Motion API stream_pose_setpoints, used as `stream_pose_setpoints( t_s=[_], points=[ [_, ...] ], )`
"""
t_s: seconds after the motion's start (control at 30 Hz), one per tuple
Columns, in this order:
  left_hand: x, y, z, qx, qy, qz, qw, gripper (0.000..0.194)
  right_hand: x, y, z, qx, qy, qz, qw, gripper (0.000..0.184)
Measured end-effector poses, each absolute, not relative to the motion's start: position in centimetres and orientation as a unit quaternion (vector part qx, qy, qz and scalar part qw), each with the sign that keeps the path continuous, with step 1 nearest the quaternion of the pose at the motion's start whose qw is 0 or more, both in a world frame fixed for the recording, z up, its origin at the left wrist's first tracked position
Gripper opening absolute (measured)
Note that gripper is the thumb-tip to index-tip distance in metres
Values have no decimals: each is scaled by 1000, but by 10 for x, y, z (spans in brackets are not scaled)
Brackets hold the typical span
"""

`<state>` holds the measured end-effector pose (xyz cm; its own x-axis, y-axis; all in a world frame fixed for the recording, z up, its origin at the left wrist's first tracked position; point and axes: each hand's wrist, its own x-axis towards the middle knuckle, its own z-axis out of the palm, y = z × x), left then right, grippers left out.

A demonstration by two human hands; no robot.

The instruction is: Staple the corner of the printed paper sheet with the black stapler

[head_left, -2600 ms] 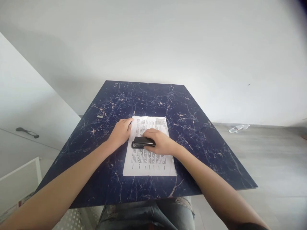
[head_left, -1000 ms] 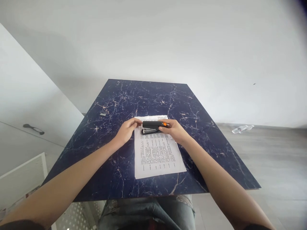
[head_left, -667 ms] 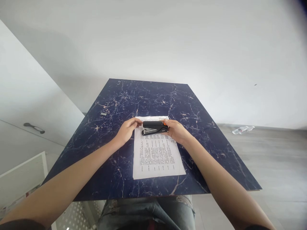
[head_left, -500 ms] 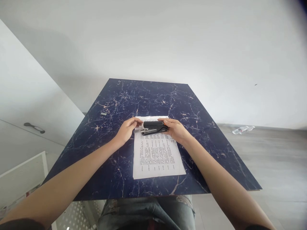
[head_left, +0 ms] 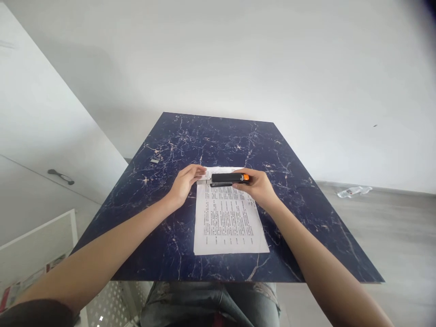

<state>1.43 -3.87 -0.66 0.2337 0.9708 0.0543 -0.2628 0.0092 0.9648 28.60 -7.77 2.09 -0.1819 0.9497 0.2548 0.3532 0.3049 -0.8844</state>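
A black stapler [head_left: 225, 178] with an orange button at its right end lies level above the upper part of the printed papers [head_left: 228, 227]. My right hand [head_left: 261, 185] is closed round its back end, thumb on the near side. From its front end a thin pale staple tray [head_left: 204, 181] juts to the left. My left hand [head_left: 186, 182] is at that tray, fingers pressed together over its outer end; the exact grip is partly hidden. Below the stapler, the stacked sheets lie flat, their upper part partly covered by the hands.
The papers rest on a dark blue marble-patterned table [head_left: 153, 245]. A small pale piece [head_left: 154, 161] lies on its left side. A clear plastic wrapper [head_left: 354, 191] is on the floor at right. A white cabinet with a dark handle [head_left: 61, 176] stands at left.
The stapler was lifted from the papers and moved up the page. Its orange end came into view, and the pale tray now sticks out at the front by my left fingers. The papers have turned slightly.
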Motion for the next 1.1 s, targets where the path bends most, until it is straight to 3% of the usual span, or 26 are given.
stream_pose_setpoints(
  t_s=[0.17,0.33,0.4,0.57,0.8,0.97,1.1],
  points=[
    [17,-37,-1,264,310,461,789,50,275,-90,30,-390,-758,95,514,37],
    [21,-41,6,218,275,421,836,69,272,-96,23,-266,-840,-49,470,62],
    [22,-43,7,245,270,416,833,66,274,-100,23,-268,-867,-27,419,61],
    [22,-42,1,347,284,426,785,52,274,-109,31,-350,-880,105,305,40],
    [12,-33,-5,338,376,533,679,32,263,-100,26,-494,-665,190,527,31],
    [5,-36,20,409,298,660,556,11,267,-84,13,-528,-595,376,475,28],
    [6,-51,26,617,322,605,385,27,263,-76,-1,-516,-612,417,431,24]
  ],
)
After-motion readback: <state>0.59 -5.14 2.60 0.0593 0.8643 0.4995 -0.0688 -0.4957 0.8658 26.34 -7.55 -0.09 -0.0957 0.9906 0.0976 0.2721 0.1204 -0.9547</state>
